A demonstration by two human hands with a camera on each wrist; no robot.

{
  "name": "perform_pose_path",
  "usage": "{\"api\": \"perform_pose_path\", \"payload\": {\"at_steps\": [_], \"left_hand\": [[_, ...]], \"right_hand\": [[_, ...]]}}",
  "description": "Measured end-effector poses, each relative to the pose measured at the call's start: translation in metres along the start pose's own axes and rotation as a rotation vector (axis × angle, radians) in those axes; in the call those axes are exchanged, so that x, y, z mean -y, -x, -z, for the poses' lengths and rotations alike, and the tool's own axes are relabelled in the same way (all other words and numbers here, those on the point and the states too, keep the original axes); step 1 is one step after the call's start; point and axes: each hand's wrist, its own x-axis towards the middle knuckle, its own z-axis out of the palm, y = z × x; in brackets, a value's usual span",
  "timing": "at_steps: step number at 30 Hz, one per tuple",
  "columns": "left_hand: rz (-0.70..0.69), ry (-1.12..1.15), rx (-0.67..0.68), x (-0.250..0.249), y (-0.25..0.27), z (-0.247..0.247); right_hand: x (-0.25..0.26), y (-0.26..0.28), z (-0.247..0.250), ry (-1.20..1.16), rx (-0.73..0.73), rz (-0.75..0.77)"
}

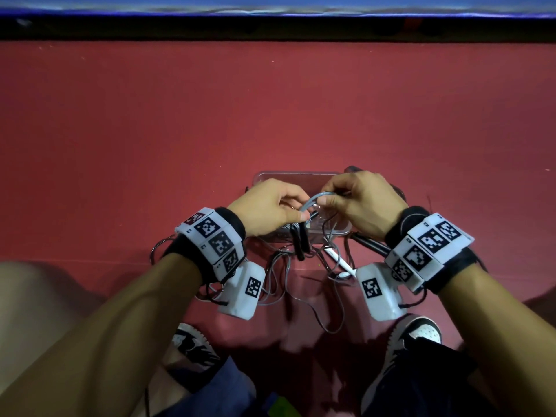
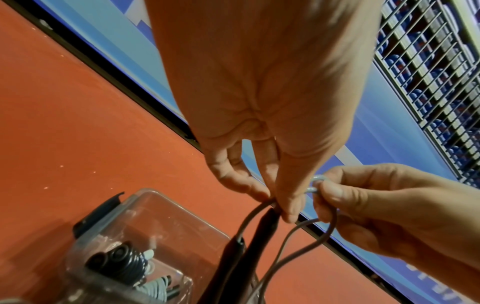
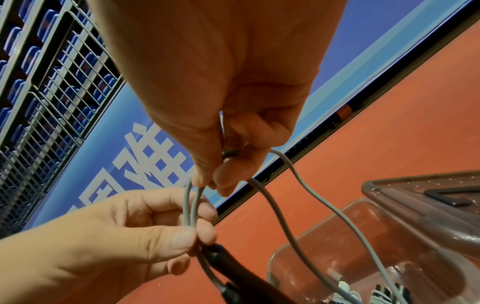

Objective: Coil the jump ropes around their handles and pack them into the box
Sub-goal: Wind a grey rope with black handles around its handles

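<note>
Over a clear plastic box [image 1: 288, 176] on the red floor, both hands work a grey jump rope [image 1: 313, 199]. My left hand [image 1: 301, 212] pinches the rope where it meets its two black handles [image 1: 301, 242], which hang down beneath it. My right hand [image 1: 326, 200] pinches a small loop of the same rope [image 2: 315, 185] just right of the left fingers. From the right fingers [image 3: 228, 176] two grey strands [image 3: 285, 222] drop toward the box [image 3: 337, 236]. Inside the box [image 2: 155, 205] lies a coiled rope with black handles [image 2: 116, 261].
Loose grey cord [image 1: 301, 296] tangles on the floor between my shoes [image 1: 192, 344]. A white handle [image 1: 340, 261] and a black handle [image 1: 370, 245] lie near the box. The box lid [image 3: 441, 197] lies beside the box on its right. A blue board [image 1: 270, 7] bounds the far floor.
</note>
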Motion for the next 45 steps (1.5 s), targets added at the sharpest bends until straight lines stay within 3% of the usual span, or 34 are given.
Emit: {"api": "perform_pose_path", "payload": {"at_steps": [4,8,12,17,22,27,29,39,45], "left_hand": [[-0.014,-0.066,-0.062,0.0,-0.001,-0.002],[-0.018,-0.081,-0.131,-0.004,-0.001,-0.001],[-0.027,-0.094,-0.173,-0.007,-0.001,0.002],[-0.021,-0.106,-0.135,-0.004,-0.001,-0.001],[-0.005,-0.096,-0.145,0.0,0.0,0.002],[0.022,-0.091,-0.14,-0.001,-0.001,0.002],[0.016,-0.091,-0.125,-0.002,0.0,0.0],[-0.011,-0.007,-0.064,-0.005,0.002,-0.001],[-0.074,-0.142,-0.099,-0.002,0.001,-0.001]], "right_hand": [[-0.003,-0.001,0.001,-0.007,-0.033,-0.02],[-0.003,0.002,-0.003,0.007,0.086,-0.021],[0.0,0.004,-0.007,-0.084,0.073,0.0],[-0.002,0.003,-0.005,-0.191,0.087,0.009],[-0.005,0.002,0.001,-0.267,0.041,-0.075],[-0.006,0.003,-0.002,0.053,0.097,-0.085],[-0.003,0.005,-0.007,0.068,0.093,-0.036],[0.001,0.003,-0.011,-0.046,0.083,0.029],[0.003,0.003,-0.009,-0.219,0.052,-0.017]]}}
